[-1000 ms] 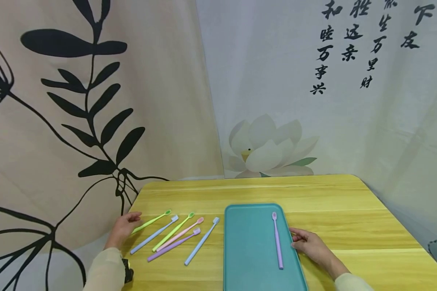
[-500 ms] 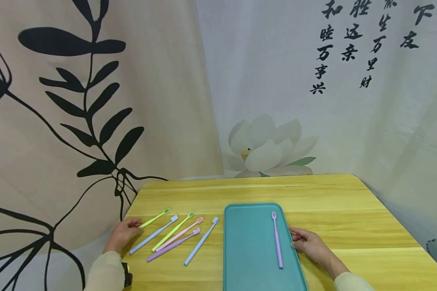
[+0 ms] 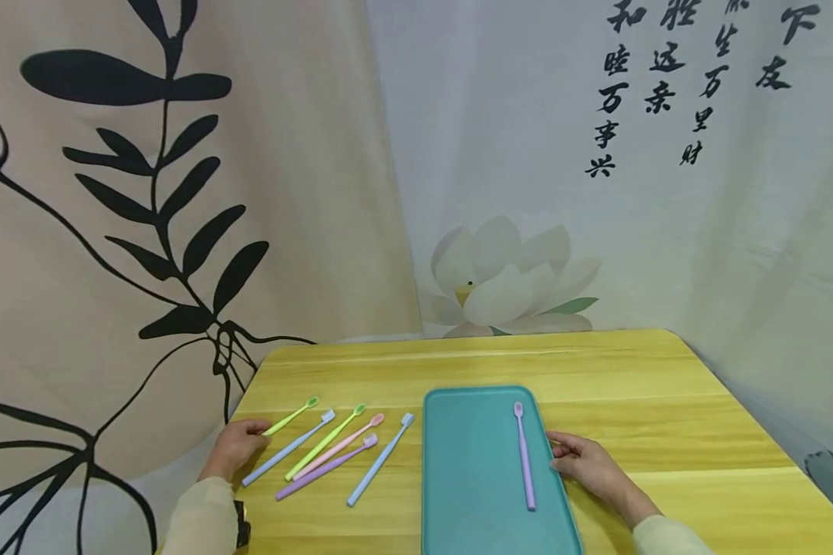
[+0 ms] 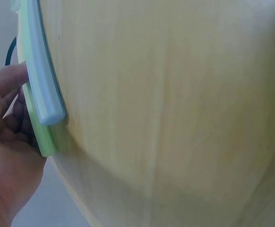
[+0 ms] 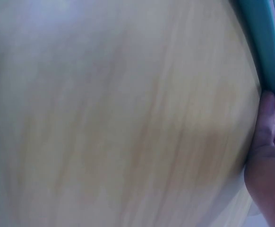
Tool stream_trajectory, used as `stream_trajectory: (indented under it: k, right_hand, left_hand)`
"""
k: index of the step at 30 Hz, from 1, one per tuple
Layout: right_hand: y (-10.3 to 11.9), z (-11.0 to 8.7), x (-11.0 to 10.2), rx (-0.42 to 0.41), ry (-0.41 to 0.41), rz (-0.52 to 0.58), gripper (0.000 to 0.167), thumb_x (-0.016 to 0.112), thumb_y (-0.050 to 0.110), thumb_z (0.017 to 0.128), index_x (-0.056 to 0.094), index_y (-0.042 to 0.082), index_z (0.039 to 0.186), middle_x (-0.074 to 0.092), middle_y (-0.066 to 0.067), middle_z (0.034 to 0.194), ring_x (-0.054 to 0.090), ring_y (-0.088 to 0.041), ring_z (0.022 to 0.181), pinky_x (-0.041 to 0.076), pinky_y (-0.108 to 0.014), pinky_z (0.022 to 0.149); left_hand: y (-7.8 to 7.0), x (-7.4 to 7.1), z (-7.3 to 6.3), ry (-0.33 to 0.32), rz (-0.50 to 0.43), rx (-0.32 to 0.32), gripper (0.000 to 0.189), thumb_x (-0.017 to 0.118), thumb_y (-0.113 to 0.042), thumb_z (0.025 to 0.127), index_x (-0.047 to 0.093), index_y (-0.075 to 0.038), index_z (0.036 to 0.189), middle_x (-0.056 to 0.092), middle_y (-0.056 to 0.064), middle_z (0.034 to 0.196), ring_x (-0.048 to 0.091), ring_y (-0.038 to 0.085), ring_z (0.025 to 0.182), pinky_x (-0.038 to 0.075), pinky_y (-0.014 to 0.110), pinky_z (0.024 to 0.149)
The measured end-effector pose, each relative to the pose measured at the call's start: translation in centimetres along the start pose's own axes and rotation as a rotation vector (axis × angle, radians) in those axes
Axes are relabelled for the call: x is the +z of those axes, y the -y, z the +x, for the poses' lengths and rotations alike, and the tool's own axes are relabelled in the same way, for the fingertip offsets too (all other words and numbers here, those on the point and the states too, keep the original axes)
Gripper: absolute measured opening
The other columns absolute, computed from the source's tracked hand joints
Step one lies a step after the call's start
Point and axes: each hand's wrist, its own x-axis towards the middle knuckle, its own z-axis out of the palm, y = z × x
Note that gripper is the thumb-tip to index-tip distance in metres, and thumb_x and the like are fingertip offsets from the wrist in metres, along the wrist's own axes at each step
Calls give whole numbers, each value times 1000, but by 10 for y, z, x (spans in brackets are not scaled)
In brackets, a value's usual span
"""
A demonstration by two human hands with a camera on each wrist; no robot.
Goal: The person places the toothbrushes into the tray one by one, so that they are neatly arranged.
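At the table's left edge my left hand [image 3: 234,449] pinches the handle of a green toothbrush [image 3: 291,417], whose head points to the far right. In the left wrist view that green handle [image 4: 44,142] lies along the fingers, beside a blue toothbrush handle [image 4: 44,80]. My right hand [image 3: 593,468] grips the right rim of a teal tray [image 3: 472,462]; in the right wrist view, thumb and finger meet at the tray's edge [image 5: 265,47]. One purple toothbrush [image 3: 525,462] lies on the tray, head away from me.
Between left hand and tray lie a blue toothbrush [image 3: 284,451], another green one [image 3: 326,443], a pink one [image 3: 340,447], a purple one [image 3: 326,468] and another blue one [image 3: 380,460]. A dark object [image 3: 242,524] sits by the left sleeve. A printed curtain [image 3: 305,193] hangs behind the table.
My left hand has shifted slightly down and closed on the green toothbrush's handle. The right hand stays at the tray's rim. The whole view has drifted a little.
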Motion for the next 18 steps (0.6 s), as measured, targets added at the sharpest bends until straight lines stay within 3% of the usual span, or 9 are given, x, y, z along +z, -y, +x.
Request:
stream_trajectory:
  k: [6,11,18]
  right_hand:
    - [3,-1,0,1,19,24,57,64,-2,90,43,-12,141,58,-14,109,54,-22,96,54,-31,77]
    - [4,-2,0,-9,13,-8,57,65,0,90,44,-12,141,58,-14,109,54,-22,97,53,-29,76]
    - [3,-2,-1,-15,28,3,57,64,2,91,43,-12,142,55,-15,111,52,-23,97,53,-28,76]
  left_hand:
    - [-5,-1,-3,-4,52,27,26,66,-1,87,69,12,110,68,27,107,58,47,105,46,55,90]
    - [-7,-2,-2,3,69,20,25,66,-2,88,69,11,109,68,26,106,58,46,104,46,55,89]
    - [-17,-9,-6,-38,51,-2,26,62,-5,91,68,11,111,67,27,108,58,44,104,46,53,87]
